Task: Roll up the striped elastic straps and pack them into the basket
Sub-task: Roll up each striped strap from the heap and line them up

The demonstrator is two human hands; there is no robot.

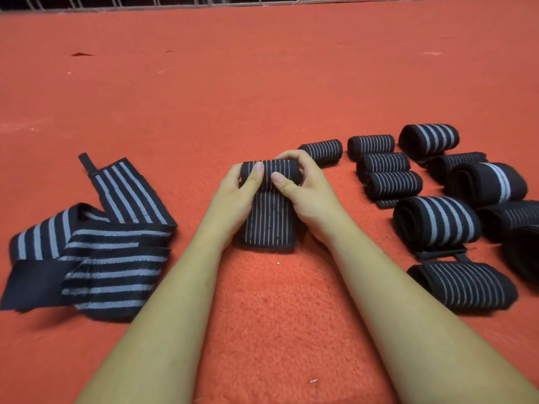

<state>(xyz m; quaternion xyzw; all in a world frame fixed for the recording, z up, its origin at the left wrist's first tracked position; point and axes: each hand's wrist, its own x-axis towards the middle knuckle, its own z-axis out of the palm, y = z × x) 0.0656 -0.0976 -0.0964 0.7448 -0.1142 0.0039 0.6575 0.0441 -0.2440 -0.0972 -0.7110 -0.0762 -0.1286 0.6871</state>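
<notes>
1. Far left: heap of loose straps (96, 258), black with wide pale stripes, unrolled and lying over one another on the orange carpet (262, 83); one end with a small black loop points toward the back
2. Left hand (237, 196): closed round the left end of the half-rolled strap (280, 170), thumb lying on top of the roll, fingers wrapped round its far side; forearm bare
3. Half-rolled strap, centre: black with thin pale lines; the rolled part lies crosswise between the two hands, and whether it rests on the carpet or is lifted a little can't be told; its flat tail runs from the roll back toward the person and lies on the carpet between the wrists
4. Right hand (306, 191): same grip on the right end of the roll, thumb pressed on top close to the other thumb, fingers curled over the far side; forearm bare
5. Just behind the right hand: one small rolled strap (320, 150), thin lines, on its side, near the knuckles; touching or not, can't tell
6. Right side: cluster of finished rolls (437, 220), some with thin lines, some with wide stripes, packed close, many touching; the outermost are cut off by the picture's edge
7. Top edge: wire grid (262, 1), well apart from the hands; can't tell if it is the basket
</notes>
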